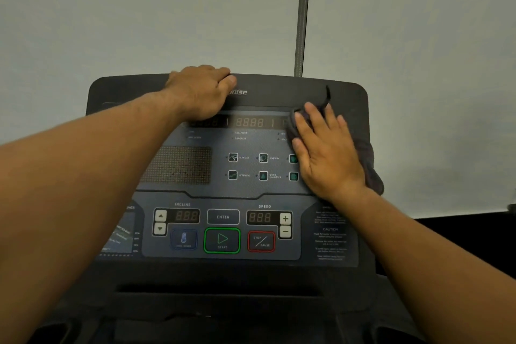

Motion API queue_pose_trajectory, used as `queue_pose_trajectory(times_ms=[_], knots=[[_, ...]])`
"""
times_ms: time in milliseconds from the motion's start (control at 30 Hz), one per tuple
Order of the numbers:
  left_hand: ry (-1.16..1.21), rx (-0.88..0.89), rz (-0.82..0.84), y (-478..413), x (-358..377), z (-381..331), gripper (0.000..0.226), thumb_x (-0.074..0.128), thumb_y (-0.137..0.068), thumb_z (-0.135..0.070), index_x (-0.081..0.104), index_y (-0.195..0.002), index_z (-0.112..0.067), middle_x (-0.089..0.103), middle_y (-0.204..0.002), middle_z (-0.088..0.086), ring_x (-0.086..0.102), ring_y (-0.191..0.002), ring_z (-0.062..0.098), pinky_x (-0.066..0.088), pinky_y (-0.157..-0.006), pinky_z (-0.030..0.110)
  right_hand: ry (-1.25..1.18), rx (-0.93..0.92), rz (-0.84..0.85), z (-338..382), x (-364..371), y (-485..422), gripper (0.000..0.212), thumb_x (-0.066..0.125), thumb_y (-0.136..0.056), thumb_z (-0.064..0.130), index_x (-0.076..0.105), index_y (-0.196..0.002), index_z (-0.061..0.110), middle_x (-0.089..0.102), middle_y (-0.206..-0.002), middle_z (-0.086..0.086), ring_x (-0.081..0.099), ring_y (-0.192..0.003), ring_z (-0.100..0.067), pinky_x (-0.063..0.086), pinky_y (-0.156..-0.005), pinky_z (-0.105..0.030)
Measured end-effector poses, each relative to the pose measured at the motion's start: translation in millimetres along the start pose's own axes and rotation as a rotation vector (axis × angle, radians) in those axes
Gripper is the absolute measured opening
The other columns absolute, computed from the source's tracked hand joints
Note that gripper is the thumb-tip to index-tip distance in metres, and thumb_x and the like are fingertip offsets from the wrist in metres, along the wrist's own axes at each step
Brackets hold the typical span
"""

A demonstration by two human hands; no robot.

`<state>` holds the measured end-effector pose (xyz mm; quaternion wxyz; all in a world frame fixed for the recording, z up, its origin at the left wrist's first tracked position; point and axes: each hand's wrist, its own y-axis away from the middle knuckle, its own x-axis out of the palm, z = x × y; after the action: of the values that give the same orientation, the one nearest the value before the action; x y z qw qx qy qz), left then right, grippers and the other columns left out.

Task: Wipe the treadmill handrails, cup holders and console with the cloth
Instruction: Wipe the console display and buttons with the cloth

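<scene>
The dark treadmill console (223, 193) fills the middle of the view, with number displays, program buttons and START and STOP keys. My right hand (324, 148) lies flat with straight fingers on a dark grey cloth (365, 159), pressing it against the console's upper right part. The cloth sticks out past my fingertips and along the console's right edge. My left hand (201, 89) grips the console's top edge, fingers curled over it beside the brand logo. A cup holder recess (58, 329) shows dimly at the bottom left. The handrails are out of view.
A pale wall (139, 8) stands right behind the console. A grey vertical pipe (303, 14) runs up the wall above the console's top right. A dark tray slot (220, 292) lies below the button panel.
</scene>
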<state>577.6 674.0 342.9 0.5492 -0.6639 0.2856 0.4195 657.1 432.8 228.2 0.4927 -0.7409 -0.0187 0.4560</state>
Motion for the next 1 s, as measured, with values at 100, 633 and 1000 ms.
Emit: queue_pose_trajectory(times_ms=[100, 633, 1000], knots=[[0.023, 0.005, 0.002, 2, -2, 2, 0.059, 0.017, -0.099, -0.053, 0.032, -0.149, -0.026, 0.039, -0.152, 0.006, 0.035, -0.138, 0.033, 0.029, -0.111, 0.054, 0.003, -0.161, 0.044, -3, 1, 28, 0.052, 0.032, -0.098, 0.038, 0.044, -0.142, 0.013, 0.040, -0.150, -0.013, 0.033, -0.138, -0.038, 0.024, -0.114, -0.052], [-0.005, 0.013, 0.011, 3, 0, -1, 0.057, 0.020, -0.100, -0.047, 0.028, -0.151, -0.023, 0.037, -0.153, 0.005, 0.034, -0.138, 0.032, 0.023, -0.114, 0.055, -0.009, -0.205, 0.035, 24, 0, -18, 0.052, 0.033, -0.097, 0.034, 0.047, -0.139, 0.008, 0.044, -0.145, -0.017, 0.034, -0.136, -0.042, 0.025, -0.111, -0.055], [0.000, 0.016, 0.032, 4, -3, -2, 0.054, 0.023, -0.102, -0.042, 0.026, -0.152, -0.022, 0.040, -0.150, 0.005, 0.035, -0.136, 0.030, 0.026, -0.113, 0.052, 0.050, 0.005, 0.028, 5, -9, -44, 0.057, 0.025, -0.098, 0.046, 0.027, -0.150, 0.024, 0.023, -0.158, -0.006, 0.015, -0.144, -0.037, 0.000, -0.116, -0.058]])
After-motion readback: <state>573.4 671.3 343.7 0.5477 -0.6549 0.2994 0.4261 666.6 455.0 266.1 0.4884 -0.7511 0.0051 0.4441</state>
